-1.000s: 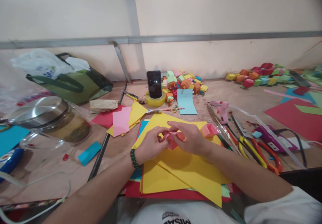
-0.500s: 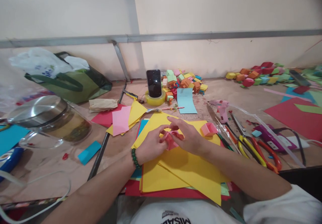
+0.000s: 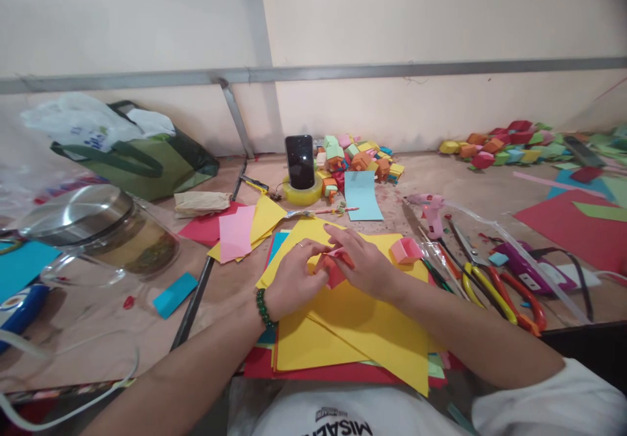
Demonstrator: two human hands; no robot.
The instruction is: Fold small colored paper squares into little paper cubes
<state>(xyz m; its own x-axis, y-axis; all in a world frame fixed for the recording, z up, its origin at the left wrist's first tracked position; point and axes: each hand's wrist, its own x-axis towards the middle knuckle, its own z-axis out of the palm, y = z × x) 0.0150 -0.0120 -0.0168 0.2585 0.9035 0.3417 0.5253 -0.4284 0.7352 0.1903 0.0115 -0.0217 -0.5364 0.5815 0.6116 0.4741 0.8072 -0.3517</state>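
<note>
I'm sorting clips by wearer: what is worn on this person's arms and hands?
No gloves; both forearms are bare. The left hand has a ring on one finger and a dark green bead bracelet at its wrist. The right hand wears nothing; a white sleeve covers that upper arm.

Behind the paper stack (image 3: pixel 343 338) a phone (image 3: pixel 300 160) stands, seemingly in a tape roll (image 3: pixel 304 196); scissors (image 3: pixel 490 286) lie rightward.

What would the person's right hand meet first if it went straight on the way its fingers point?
The right hand, resting on the red folded paper, points away and leftward; it would most likely meet the left hand first, whose fingers sit just beyond, though depth is unclear.
</note>
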